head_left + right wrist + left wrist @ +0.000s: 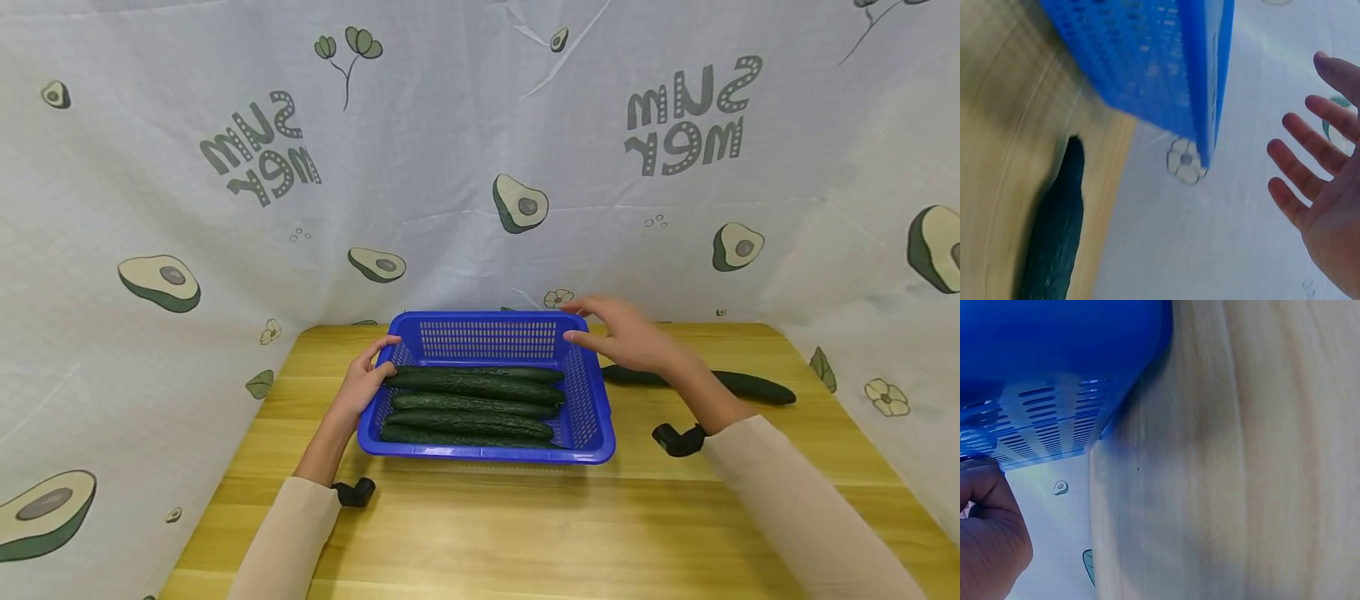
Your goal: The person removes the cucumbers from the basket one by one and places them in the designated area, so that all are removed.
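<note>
A blue plastic basket (480, 452) with slotted walls holds several dark green cucumbers (480, 385) lying side by side. My left hand (363, 385) grips the basket's left rim, thumb over the inside and fingers outside; in the left wrist view the hand (988, 531) is curled at the basket's wall (1041, 412). By the far right corner, my right hand (626, 333) is spread, with its fingers apart. In the right wrist view that hand (1329, 169) holds nothing and stands off the basket rim (1204, 81). One more cucumber (753, 387) lies on the table to the right, partly behind my right forearm.
The wooden table (480, 533) carries the basket and the loose cucumber. A white cloth (450, 167) printed with avocados hangs behind the table and along both sides. Dark wrist cameras (678, 440) sit on both wrists.
</note>
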